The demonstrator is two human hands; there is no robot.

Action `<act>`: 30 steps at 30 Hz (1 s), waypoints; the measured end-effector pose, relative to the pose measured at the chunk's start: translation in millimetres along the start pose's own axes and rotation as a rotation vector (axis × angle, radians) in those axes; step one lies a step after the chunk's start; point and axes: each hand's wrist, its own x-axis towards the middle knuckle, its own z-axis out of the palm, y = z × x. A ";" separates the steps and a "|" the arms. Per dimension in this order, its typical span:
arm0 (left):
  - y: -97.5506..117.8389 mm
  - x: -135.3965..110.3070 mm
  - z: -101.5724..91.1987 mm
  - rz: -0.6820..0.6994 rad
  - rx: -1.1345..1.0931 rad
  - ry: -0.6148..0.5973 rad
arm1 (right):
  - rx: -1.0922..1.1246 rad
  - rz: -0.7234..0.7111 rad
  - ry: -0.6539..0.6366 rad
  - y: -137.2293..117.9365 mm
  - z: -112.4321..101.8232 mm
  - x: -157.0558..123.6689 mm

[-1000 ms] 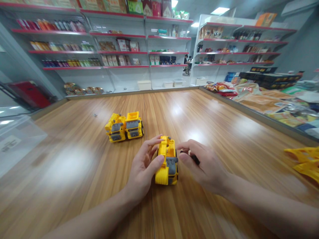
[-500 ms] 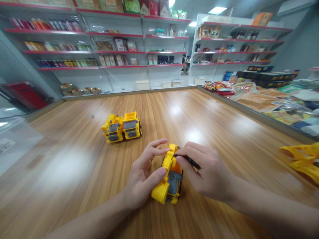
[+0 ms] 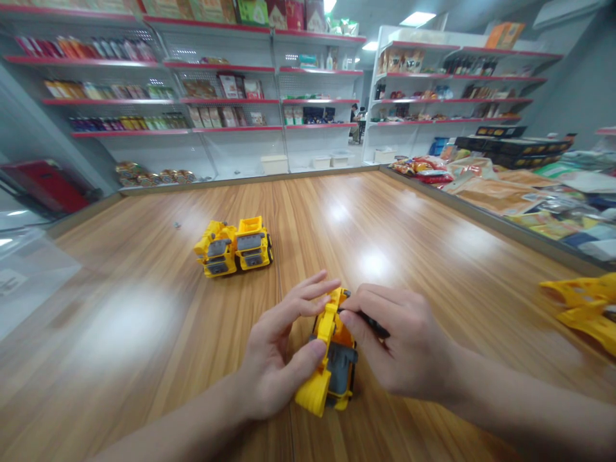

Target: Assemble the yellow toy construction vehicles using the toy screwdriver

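Observation:
A yellow toy construction truck (image 3: 341,369) with a grey windscreen and a digger arm stands on the wooden table before me. My left hand (image 3: 275,350) grips it by the arm, thumb on the near side and fingers stretched along the far end. Pinched in my right hand (image 3: 407,343) is a slim black tool, seemingly a screwdriver (image 3: 376,326), its front end against the right side of the digger arm. The tool's tip is hidden by the fingers and the toy.
Two more yellow toy trucks (image 3: 233,247) stand side by side at left. Yellow plastic parts (image 3: 590,308) lie at the right edge, a clear plastic box (image 3: 33,276) at the left. Packaged goods (image 3: 500,186) lie beyond the table's right rim; stocked shelves (image 3: 231,128) line the back.
Both hands, the toy truck and the black tool sit slightly lower in view. My left fingers reach further over the far end of the digger arm.

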 end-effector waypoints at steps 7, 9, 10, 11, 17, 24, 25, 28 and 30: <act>-1.4 -3.1 0.4 0.031 0.051 -0.025 | 0.042 0.072 -0.037 -5.5 -3.0 2.7; -1.7 -3.7 0.1 0.034 0.062 -0.032 | 0.042 0.095 -0.056 -6.8 -3.2 2.8; -1.6 -3.8 0.0 0.034 0.065 -0.037 | 0.041 0.103 -0.063 -7.1 -2.8 2.7; -1.3 -3.7 0.0 0.032 0.064 -0.041 | 0.040 0.109 -0.067 -7.0 -2.2 2.5; 0.9 -2.4 1.0 -0.027 0.045 -0.019 | 0.015 0.049 -0.044 -0.4 1.1 0.0; 1.1 -0.4 -0.5 0.018 0.115 -0.040 | -0.012 -0.040 -0.085 1.0 -5.6 -0.6; 1.0 -0.5 -0.7 0.017 0.112 -0.039 | -0.007 -0.047 -0.095 0.7 -6.0 -0.7; 0.5 -0.9 -0.6 0.010 0.100 -0.036 | 0.005 -0.054 -0.116 0.4 -6.0 -1.1; 0.4 -1.0 -0.2 0.011 0.092 -0.031 | 0.015 -0.057 -0.116 0.6 -5.7 -1.2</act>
